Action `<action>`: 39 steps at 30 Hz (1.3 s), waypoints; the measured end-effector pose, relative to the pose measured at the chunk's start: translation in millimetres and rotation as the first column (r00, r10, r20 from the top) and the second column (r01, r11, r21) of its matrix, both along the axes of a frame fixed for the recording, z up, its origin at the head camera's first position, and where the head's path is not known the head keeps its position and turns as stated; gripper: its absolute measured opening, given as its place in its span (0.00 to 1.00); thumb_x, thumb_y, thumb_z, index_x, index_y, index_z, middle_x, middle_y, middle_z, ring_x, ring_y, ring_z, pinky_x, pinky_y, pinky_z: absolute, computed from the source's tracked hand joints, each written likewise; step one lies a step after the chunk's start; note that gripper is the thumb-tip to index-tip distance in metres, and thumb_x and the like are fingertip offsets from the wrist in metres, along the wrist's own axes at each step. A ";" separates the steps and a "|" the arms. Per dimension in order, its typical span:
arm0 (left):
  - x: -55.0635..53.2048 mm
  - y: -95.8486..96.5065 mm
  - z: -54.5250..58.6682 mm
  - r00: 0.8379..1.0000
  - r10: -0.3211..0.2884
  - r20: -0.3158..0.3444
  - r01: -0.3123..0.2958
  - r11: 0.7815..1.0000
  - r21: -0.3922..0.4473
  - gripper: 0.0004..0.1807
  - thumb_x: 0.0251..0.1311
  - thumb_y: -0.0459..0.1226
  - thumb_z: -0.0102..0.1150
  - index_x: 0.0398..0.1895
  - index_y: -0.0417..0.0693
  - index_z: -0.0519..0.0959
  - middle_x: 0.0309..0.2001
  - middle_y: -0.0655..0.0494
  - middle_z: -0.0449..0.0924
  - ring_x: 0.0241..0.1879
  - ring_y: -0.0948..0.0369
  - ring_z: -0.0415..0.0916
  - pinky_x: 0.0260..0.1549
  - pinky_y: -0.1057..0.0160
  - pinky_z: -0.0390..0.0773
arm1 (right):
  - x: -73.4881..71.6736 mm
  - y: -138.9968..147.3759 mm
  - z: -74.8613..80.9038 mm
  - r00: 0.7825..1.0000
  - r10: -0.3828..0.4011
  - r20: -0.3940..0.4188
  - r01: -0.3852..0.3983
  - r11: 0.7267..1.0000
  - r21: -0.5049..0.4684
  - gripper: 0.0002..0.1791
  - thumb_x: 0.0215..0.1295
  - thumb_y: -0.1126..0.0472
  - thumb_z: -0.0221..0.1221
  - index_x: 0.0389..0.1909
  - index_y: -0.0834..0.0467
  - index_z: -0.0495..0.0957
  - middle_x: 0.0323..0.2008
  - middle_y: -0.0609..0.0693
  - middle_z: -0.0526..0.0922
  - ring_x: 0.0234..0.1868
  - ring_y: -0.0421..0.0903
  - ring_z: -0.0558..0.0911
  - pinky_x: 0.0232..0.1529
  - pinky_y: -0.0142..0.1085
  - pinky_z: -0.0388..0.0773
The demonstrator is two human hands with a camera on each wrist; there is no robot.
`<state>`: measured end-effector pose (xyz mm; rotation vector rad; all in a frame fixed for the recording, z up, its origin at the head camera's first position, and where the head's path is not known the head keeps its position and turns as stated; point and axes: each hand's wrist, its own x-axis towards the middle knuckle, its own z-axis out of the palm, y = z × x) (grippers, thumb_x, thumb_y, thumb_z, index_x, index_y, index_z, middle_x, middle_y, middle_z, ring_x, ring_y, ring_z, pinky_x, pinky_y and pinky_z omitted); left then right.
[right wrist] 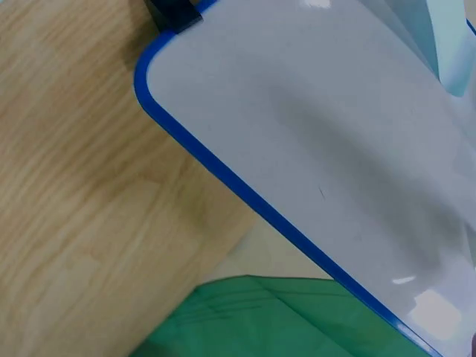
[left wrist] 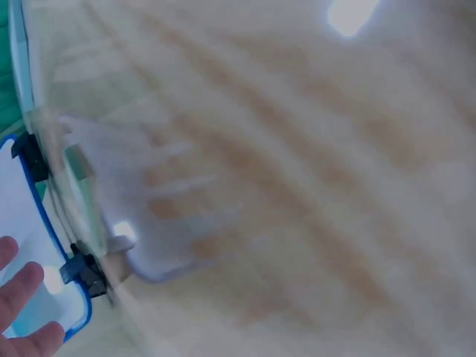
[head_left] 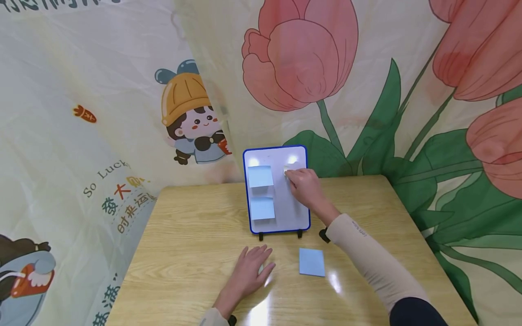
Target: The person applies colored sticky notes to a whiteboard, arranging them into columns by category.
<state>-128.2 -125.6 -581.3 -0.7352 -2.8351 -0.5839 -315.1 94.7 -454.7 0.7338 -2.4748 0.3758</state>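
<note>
on the blue-rimmed whiteboard hang two pale-blue notes, left hand spread, right hand curled, its hold unclear.

Cute indoor corner, home or studio is hard to say

Definitely a dressed-up room setup imo. Two wrinkly printed hangings make the backdrop: a tulip one and a paler one with a cartoon figure and "So Luck" lettering. In front there's a plain wood-grain table. The little whiteboard with blue notes gives it a study-desk feel.
</note>
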 end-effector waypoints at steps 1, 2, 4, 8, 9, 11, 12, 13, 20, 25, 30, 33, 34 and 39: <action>-1.6 0.4 1.4 1.000 -0.003 -0.030 0.003 1.000 0.003 0.27 0.72 0.54 0.47 0.63 0.48 0.76 0.63 0.47 0.77 0.62 0.47 0.74 0.64 0.34 0.65 | 0.7 0.1 -2.4 1.000 0.000 0.003 0.000 1.000 -0.001 0.13 0.64 0.64 0.64 0.49 0.59 0.86 0.45 0.53 0.89 0.46 0.51 0.87 0.52 0.49 0.81; -3.5 1.0 3.9 0.998 -0.005 -0.061 0.006 1.000 0.007 0.26 0.72 0.53 0.48 0.62 0.48 0.77 0.62 0.48 0.78 0.62 0.48 0.75 0.63 0.35 0.66 | 1.4 0.3 -4.4 1.000 0.001 0.004 -0.001 1.000 -0.004 0.13 0.64 0.64 0.64 0.48 0.59 0.86 0.45 0.53 0.89 0.45 0.51 0.87 0.52 0.49 0.81; -9.4 1.8 10.8 0.992 -0.017 -0.128 0.021 0.999 0.031 0.24 0.70 0.52 0.52 0.60 0.47 0.78 0.60 0.47 0.80 0.60 0.49 0.76 0.62 0.36 0.68 | 2.5 0.8 -7.9 1.000 -0.001 0.003 0.001 1.000 -0.004 0.12 0.64 0.64 0.64 0.48 0.58 0.86 0.44 0.53 0.89 0.45 0.51 0.87 0.52 0.49 0.81; -26.5 3.8 35.0 0.970 -0.042 -0.239 0.064 0.994 0.086 0.21 0.68 0.47 0.56 0.57 0.45 0.80 0.56 0.47 0.82 0.58 0.50 0.78 0.59 0.37 0.71 | 4.2 1.7 -11.4 1.000 -0.010 0.009 0.010 1.000 0.005 0.12 0.64 0.63 0.64 0.47 0.58 0.86 0.44 0.52 0.89 0.46 0.51 0.87 0.52 0.49 0.81; -31.9 4.6 42.5 0.964 -0.044 -0.261 0.072 0.993 0.097 0.21 0.67 0.46 0.57 0.57 0.45 0.80 0.56 0.47 0.83 0.57 0.50 0.78 0.60 0.37 0.71 | 4.4 1.8 -12.0 1.000 -0.014 0.013 0.014 1.000 0.009 0.12 0.64 0.63 0.64 0.47 0.57 0.86 0.44 0.52 0.89 0.46 0.51 0.87 0.53 0.49 0.80; -43.5 6.7 57.9 0.954 -0.042 -0.298 0.075 0.992 0.100 0.20 0.67 0.45 0.57 0.57 0.44 0.81 0.56 0.48 0.83 0.57 0.50 0.78 0.60 0.36 0.70 | 4.4 2.0 -12.3 1.000 -0.018 0.021 0.018 1.000 0.012 0.11 0.65 0.63 0.63 0.47 0.57 0.86 0.44 0.52 0.89 0.46 0.52 0.87 0.53 0.49 0.80; -49.2 7.8 65.8 0.951 -0.037 -0.308 0.069 0.993 0.095 0.20 0.67 0.45 0.57 0.57 0.45 0.81 0.57 0.48 0.82 0.58 0.50 0.78 0.61 0.35 0.69 | 4.3 2.2 -12.6 1.000 -0.019 0.023 0.019 1.000 0.015 0.11 0.65 0.63 0.63 0.47 0.57 0.86 0.44 0.52 0.89 0.46 0.52 0.87 0.53 0.50 0.80; -55.1 9.1 73.4 0.948 -0.028 -0.316 0.057 0.995 0.081 0.20 0.68 0.45 0.56 0.58 0.45 0.80 0.58 0.49 0.82 0.59 0.50 0.78 0.63 0.35 0.67 | 4.2 2.3 -13.0 0.999 -0.019 0.026 0.019 1.000 0.017 0.11 0.65 0.63 0.63 0.47 0.56 0.86 0.44 0.52 0.89 0.46 0.52 0.87 0.53 0.50 0.80; -93.2 19.6 116.0 0.956 0.022 -0.291 -0.061 0.990 -0.126 0.26 0.74 0.50 0.43 0.68 0.49 0.72 0.69 0.52 0.71 0.70 0.48 0.67 0.70 0.31 0.51 | 2.1 1.9 -18.4 0.999 -0.026 0.045 0.024 0.999 0.042 0.11 0.67 0.62 0.62 0.48 0.56 0.86 0.45 0.51 0.89 0.48 0.51 0.86 0.54 0.49 0.80; -118.1 30.4 134.3 0.974 0.028 -0.225 -0.098 0.948 -0.304 0.31 0.76 0.55 0.33 0.76 0.53 0.61 0.77 0.57 0.57 0.77 0.53 0.52 0.73 0.35 0.46 | 0.4 3.1 -21.5 0.998 -0.035 0.043 0.033 0.998 0.056 0.13 0.65 0.62 0.64 0.50 0.56 0.86 0.47 0.51 0.88 0.49 0.51 0.86 0.55 0.49 0.79; -149.3 40.2 134.7 0.995 -0.005 -0.097 -0.037 0.902 -0.429 0.35 0.75 0.59 0.18 0.79 0.56 0.51 0.80 0.62 0.44 0.80 0.56 0.39 0.75 0.39 0.35 | -0.7 2.4 -23.2 0.998 -0.039 0.055 0.035 0.996 0.081 0.15 0.64 0.62 0.64 0.51 0.57 0.85 0.48 0.51 0.88 0.51 0.51 0.85 0.58 0.49 0.77; -170.2 43.2 130.4 0.998 -0.030 -0.057 0.000 0.887 -0.462 0.36 0.74 0.60 0.13 0.80 0.58 0.49 0.80 0.64 0.41 0.80 0.58 0.35 0.76 0.42 0.28 | -1.4 4.2 -21.6 0.997 -0.040 0.073 0.032 0.993 0.111 0.16 0.65 0.61 0.64 0.53 0.56 0.84 0.50 0.50 0.87 0.53 0.51 0.84 0.60 0.49 0.76; -176.1 43.2 129.0 0.998 -0.035 -0.052 0.007 0.883 -0.470 0.36 0.74 0.60 0.13 0.80 0.59 0.49 0.80 0.64 0.41 0.80 0.58 0.34 0.76 0.42 0.27 | -1.5 4.3 -21.2 0.996 -0.040 0.077 0.030 0.992 0.122 0.16 0.65 0.61 0.63 0.54 0.56 0.83 0.51 0.50 0.87 0.54 0.51 0.83 0.60 0.49 0.76; -190.4 43.8 127.3 0.997 -0.066 -0.042 0.036 0.861 -0.507 0.37 0.73 0.62 0.11 0.80 0.60 0.45 0.80 0.65 0.37 0.80 0.59 0.31 0.75 0.43 0.22 | -1.7 6.1 -22.1 0.996 -0.047 0.073 0.034 0.985 0.171 0.18 0.65 0.59 0.64 0.55 0.54 0.83 0.53 0.48 0.86 0.55 0.50 0.82 0.60 0.48 0.76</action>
